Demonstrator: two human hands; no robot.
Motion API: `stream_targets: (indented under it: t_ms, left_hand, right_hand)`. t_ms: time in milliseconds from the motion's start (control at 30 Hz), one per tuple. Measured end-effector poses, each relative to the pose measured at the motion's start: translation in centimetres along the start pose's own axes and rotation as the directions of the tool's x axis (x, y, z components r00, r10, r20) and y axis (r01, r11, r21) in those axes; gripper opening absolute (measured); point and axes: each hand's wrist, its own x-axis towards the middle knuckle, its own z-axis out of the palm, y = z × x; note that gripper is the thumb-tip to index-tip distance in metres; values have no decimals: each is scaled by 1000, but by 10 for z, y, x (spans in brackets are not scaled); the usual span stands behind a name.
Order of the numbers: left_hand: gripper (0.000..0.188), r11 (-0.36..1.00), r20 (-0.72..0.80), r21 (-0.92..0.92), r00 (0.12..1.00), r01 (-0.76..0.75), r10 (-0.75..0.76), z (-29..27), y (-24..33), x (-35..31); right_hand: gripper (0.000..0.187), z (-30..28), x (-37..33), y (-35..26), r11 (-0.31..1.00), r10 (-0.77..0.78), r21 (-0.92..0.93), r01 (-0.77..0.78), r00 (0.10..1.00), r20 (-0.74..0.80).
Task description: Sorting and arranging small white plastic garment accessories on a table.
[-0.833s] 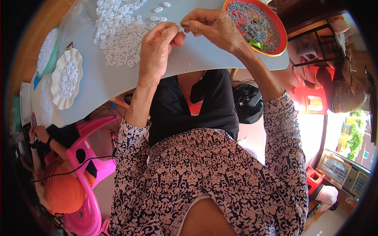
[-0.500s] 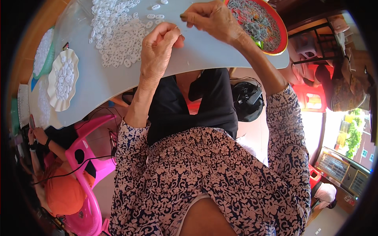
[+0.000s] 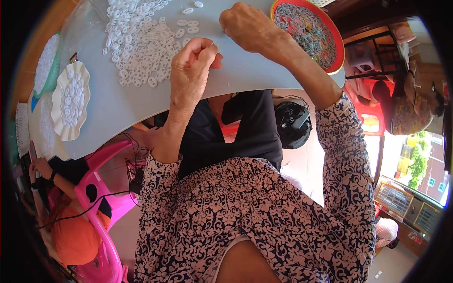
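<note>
My left hand (image 3: 192,63) rests on the grey table (image 3: 250,70) with its fingers curled and the thumb pressed to the forefinger. Whatever it pinches is too small to make out. My right hand (image 3: 246,26) sits just beyond it, fingers bent down onto the table, a small gap between the two hands. A heap of small white ring-like pieces (image 3: 137,42) lies left of my left hand. Right of my right wrist stands a red bowl (image 3: 336,52) full of small grey and coloured bits.
A white scalloped plate (image 3: 71,101) holding white pieces sits at the table's left end. Below it, a person with an orange head covering (image 3: 75,238) sits by a pink plastic chair (image 3: 101,188). A black helmet-like object (image 3: 293,125) lies under the table. Another person (image 3: 406,111) sits at right.
My fingertips were touching over the table; they have parted a little, the right hand drawing away toward the far side. The view has tilted slightly.
</note>
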Motion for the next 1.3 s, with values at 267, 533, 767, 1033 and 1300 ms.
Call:
stream_targets:
  t_ms: [267,533,767,1033,1300]
  left_hand:
    - [16,999,31,-19,999,-26,27,-3,-6,4]
    - [13,1000,24,-4,999,24,-24,-4,-4,3]
    - [17,999,1,33,1000,18,-18,-4,-5,4]
    - [17,1000,6,29,1000,12,-12,-4,-2,2]
    - [16,1000,9,22,1000,12,-13,-6,-8,5]
  right_hand:
    - [14,2,4,2,997,72,23,-72,997,16]
    - [9,6,-7,15,965,-35,260,43,999,-32]
    - [12,-2,-10,-6,995,14,94,-15,1000,3]
    - [13,-3,-11,-22,998,-31,63,32,999,-11]
    - [15,0,-18,-4,900,133,411,-147,989,61]
